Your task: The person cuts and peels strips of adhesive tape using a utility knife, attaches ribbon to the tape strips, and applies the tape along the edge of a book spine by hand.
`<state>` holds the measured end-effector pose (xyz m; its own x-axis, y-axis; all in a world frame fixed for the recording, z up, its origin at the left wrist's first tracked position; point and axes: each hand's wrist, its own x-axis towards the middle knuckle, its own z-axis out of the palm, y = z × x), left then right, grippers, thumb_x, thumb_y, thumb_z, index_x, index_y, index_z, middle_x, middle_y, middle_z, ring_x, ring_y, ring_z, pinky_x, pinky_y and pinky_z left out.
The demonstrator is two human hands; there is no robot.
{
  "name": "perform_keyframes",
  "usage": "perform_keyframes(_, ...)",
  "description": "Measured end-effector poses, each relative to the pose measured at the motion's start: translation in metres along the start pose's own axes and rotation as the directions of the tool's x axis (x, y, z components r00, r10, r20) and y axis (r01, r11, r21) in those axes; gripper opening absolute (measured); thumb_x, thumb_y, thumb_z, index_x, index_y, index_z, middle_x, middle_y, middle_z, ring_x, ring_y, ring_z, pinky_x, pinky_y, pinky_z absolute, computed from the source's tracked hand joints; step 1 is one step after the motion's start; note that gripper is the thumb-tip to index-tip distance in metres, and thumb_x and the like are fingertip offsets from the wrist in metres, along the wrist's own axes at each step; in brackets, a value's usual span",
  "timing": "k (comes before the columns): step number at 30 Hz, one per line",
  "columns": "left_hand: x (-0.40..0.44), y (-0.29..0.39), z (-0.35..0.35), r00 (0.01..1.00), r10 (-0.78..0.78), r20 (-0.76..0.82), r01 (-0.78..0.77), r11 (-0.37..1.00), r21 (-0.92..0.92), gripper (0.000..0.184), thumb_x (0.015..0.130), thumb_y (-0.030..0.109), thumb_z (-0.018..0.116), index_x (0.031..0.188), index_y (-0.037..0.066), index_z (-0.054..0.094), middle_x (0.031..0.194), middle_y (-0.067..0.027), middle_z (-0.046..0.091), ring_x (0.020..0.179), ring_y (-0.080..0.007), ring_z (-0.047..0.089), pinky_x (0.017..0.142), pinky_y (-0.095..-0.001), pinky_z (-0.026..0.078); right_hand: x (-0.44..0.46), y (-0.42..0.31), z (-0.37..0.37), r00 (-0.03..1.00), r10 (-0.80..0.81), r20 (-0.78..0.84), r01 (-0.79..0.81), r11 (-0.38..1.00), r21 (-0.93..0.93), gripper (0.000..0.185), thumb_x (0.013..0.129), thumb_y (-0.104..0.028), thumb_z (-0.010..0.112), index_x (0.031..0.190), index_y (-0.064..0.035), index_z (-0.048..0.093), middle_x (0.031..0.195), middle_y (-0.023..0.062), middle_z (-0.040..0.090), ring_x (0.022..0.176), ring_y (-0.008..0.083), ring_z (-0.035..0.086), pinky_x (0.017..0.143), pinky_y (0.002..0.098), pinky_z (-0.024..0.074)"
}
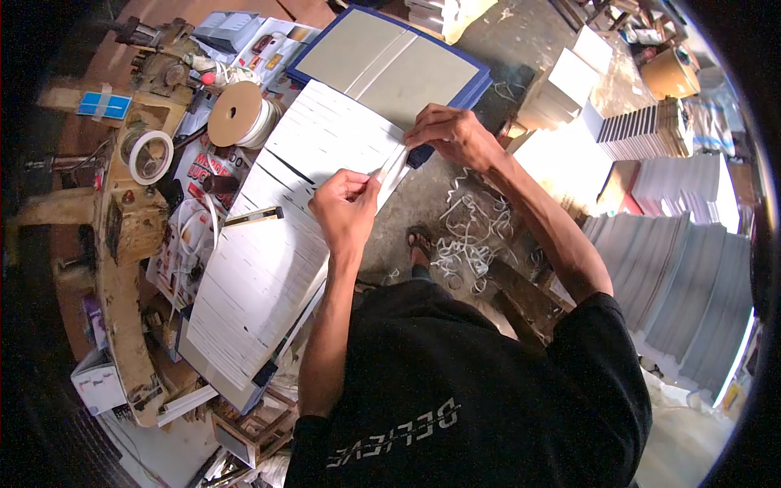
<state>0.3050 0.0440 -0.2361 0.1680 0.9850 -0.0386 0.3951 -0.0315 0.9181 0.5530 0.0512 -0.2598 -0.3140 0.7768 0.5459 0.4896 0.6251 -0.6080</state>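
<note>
A long fanned row of white paper stacks [264, 260] slants across the bench in front of me. My left hand [346, 205] is closed in a pinch at its near edge, on a narrow white strip [394, 167] along the paper. At the upper right corner of the paper, my right hand [452, 135] bends over with fingertips pinched together at the strip's other end; the exact grip is partly hidden. Left of my left hand, a cutter knife [254, 216] lies on the sheets. Beyond the paper lie blue-edged grey cover boards [390, 61].
A spool of white ribbon [236, 115] and a wooden-framed press [134, 228] stand on the left. Curled white offcuts [468, 244] litter the floor. Tall paper stacks [675, 276] rise at right, with more book blocks [647, 130] behind them.
</note>
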Motion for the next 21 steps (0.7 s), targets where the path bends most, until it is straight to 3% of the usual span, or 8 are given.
perform_keyframes(5,0.001,-0.001,-0.002,1.000,0.014,-0.024,-0.014,1.000,0.025,0.017,0.082,0.008,0.080,0.083,-0.004,0.067,0.070,-0.0065,0.068,0.061,-0.0069,0.060,0.054,-0.0212,0.045,0.002,-0.006,-0.004,0.999,-0.031,0.036,0.032,0.999,-0.038,0.033,0.068,0.006,0.065,0.098,-0.0054,0.074,0.102,0.0083,0.072,0.098,0.0262,0.064,0.084,0.0353,0.0556)
perform_keyframes(7,-0.001,-0.002,-0.003,0.999,0.035,-0.028,-0.034,0.999,0.029,0.018,0.082,0.009,0.080,0.083,-0.004,0.067,0.070,-0.0063,0.068,0.062,-0.0070,0.060,0.054,-0.0212,0.045,0.009,-0.021,-0.010,0.982,-0.158,0.101,0.180,0.946,-0.269,0.033,0.069,0.003,0.068,0.100,-0.0057,0.074,0.102,0.0086,0.071,0.099,0.0264,0.063,0.085,0.0360,0.0555)
perform_keyframes(14,0.000,-0.004,-0.002,0.998,0.055,-0.035,-0.055,0.998,-0.024,0.019,0.083,0.011,0.080,0.083,-0.004,0.068,0.070,-0.0052,0.068,0.061,-0.0069,0.059,0.054,-0.0213,0.045,-0.003,-0.023,0.013,0.997,-0.064,0.038,0.068,0.989,-0.130,0.032,0.071,-0.003,0.071,0.102,-0.0067,0.073,0.101,0.0066,0.071,0.095,0.0261,0.064,0.082,0.0363,0.0563)
perform_keyframes(16,0.001,-0.003,-0.003,0.998,0.045,-0.035,-0.046,0.999,-0.026,0.019,0.083,0.011,0.080,0.083,-0.003,0.068,0.070,-0.0048,0.067,0.061,-0.0067,0.058,0.054,-0.0213,0.045,0.001,-0.027,0.013,0.999,-0.040,-0.015,0.038,0.993,-0.109,0.037,0.063,0.011,0.070,0.095,-0.0047,0.076,0.098,0.0069,0.073,0.088,0.0250,0.067,0.076,0.0349,0.0584)
perform_keyframes(21,0.003,-0.007,-0.002,0.999,0.032,-0.033,-0.032,0.999,0.006,0.019,0.083,0.011,0.080,0.081,-0.003,0.067,0.067,-0.0037,0.066,0.058,-0.0061,0.057,0.052,-0.0214,0.044,0.001,-0.026,0.012,0.999,-0.042,-0.005,0.041,0.993,-0.114,0.037,0.063,0.011,0.069,0.095,-0.0051,0.077,0.098,0.0067,0.074,0.088,0.0252,0.068,0.075,0.0351,0.0587)
